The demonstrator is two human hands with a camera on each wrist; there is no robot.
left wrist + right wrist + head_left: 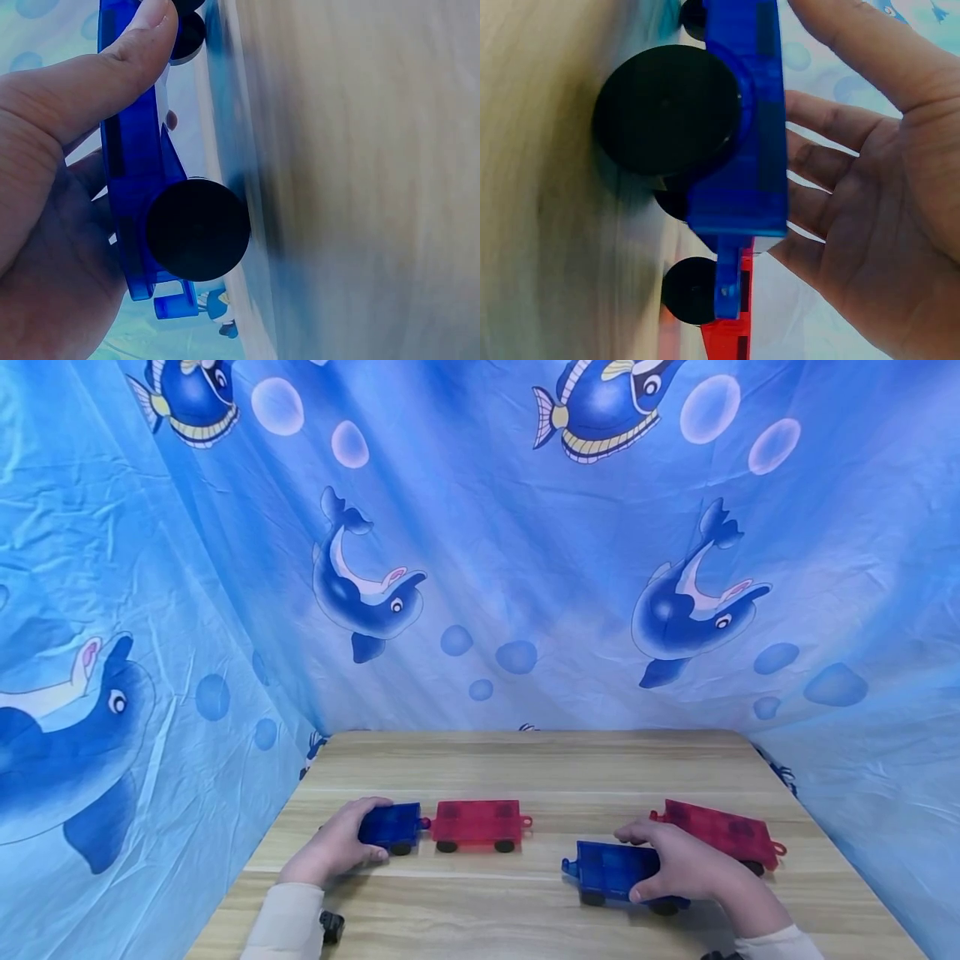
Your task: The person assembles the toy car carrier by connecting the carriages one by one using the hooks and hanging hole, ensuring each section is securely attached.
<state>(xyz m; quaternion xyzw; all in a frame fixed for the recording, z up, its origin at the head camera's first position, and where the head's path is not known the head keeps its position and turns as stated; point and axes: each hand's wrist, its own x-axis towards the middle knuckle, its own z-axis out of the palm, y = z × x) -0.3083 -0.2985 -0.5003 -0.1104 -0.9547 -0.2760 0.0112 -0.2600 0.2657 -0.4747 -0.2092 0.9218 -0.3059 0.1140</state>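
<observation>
At the left of the table, my left hand (347,843) grips a blue toy train car (396,827). Its thumb lies along the car's side in the left wrist view, above a black wheel (199,229). The car's right end meets the coupling of a red toy train car (477,823); whether they are hooked cannot be made out. On the right, my right hand (686,864) holds another blue toy train car (606,867) between thumb and fingers. Behind that hand stands a second red toy train car (723,833), slanted and partly hidden by it.
A wood-grain table (487,910) bears all the cars. Blue cloth (480,568) printed with dolphins and fish hangs behind it and at both sides. A gap of bare tabletop separates the left pair of cars from the right pair.
</observation>
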